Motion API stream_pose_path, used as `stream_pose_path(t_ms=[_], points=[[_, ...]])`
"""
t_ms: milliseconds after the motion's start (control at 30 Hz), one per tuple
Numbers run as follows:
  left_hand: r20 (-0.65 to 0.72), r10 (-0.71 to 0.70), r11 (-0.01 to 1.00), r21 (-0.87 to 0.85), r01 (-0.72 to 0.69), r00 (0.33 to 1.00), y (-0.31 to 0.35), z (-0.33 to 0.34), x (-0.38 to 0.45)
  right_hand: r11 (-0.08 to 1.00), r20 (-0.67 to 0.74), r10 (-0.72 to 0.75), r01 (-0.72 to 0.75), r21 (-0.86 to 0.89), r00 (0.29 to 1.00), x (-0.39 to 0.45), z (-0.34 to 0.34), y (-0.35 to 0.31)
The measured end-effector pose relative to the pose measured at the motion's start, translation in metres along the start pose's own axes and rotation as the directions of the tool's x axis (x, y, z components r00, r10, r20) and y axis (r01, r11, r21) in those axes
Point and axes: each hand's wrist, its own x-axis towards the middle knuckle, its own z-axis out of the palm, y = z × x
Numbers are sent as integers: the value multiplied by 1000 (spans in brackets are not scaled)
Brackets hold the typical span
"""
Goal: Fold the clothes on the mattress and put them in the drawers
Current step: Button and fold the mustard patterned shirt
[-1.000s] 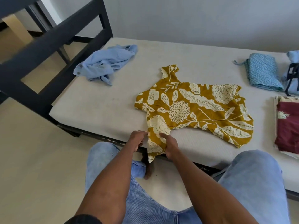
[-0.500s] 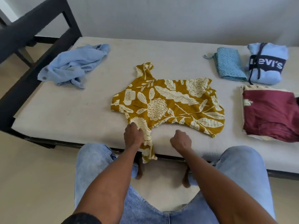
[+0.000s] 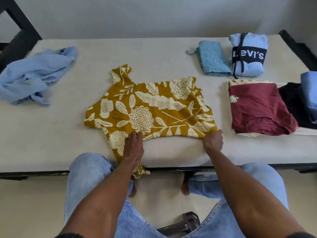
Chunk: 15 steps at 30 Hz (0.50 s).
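Observation:
A mustard-yellow top with a cream flower print (image 3: 154, 107) lies spread on the pale mattress (image 3: 60, 134), one strap hanging over the near edge. My left hand (image 3: 133, 148) rests on its lower left part with the fingers laid flat on the cloth. My right hand (image 3: 213, 141) pinches the lower right corner of the top. A crumpled light blue shirt (image 3: 32, 78) lies unfolded at the far left.
Folded clothes sit at the right: a teal zigzag cloth (image 3: 212, 58), a light blue Levi's hoodie (image 3: 247, 54), a maroon shirt (image 3: 259, 109) on a cream cloth, a black piece (image 3: 291, 100) and a blue piece (image 3: 310, 91). A dark bed frame (image 3: 18, 36) stands at the left.
My right hand moved right from the middle of the hem and took hold of the top's lower right corner. My left hand stayed on the left part. The view shifted right.

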Motion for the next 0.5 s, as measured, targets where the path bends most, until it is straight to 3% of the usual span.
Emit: stream_pose_path(t_ms=[133, 167, 233, 300, 333, 367, 467, 500], points=[[85, 142, 990, 10, -143, 986, 7, -5, -1, 996, -78, 37, -44, -83, 996, 16, -17, 17], [99, 158, 986, 39, -163, 982, 8, -6, -4, 989, -129, -16, -3, -148, 991, 15, -19, 18], [92, 122, 987, 95, -130, 988, 9, -5, -9, 914, -180, -313, 244, -325, 932, 13, -18, 21], [90, 43, 991, 125, -54, 995, 6, -7, -16, 660, 70, -634, 586, -471, 770, 10, -12, 27], [106, 13, 991, 131, -27, 994, 5, -8, -18, 544, 210, -690, 687, -482, 693, 8, -8, 30], [126, -4, 990, 137, -14, 992, 3, -10, -20, 498, 303, -675, 718, -486, 673, 5, -8, 31], [174, -28, 989, 150, 1, 984, 3, -17, -23, 587, 270, -553, 598, -546, 789, 1, -11, 32], [160, -27, 987, 158, 1, 987, 2, -18, -23, 564, 248, -549, 573, -594, 798, 0, -12, 32]])
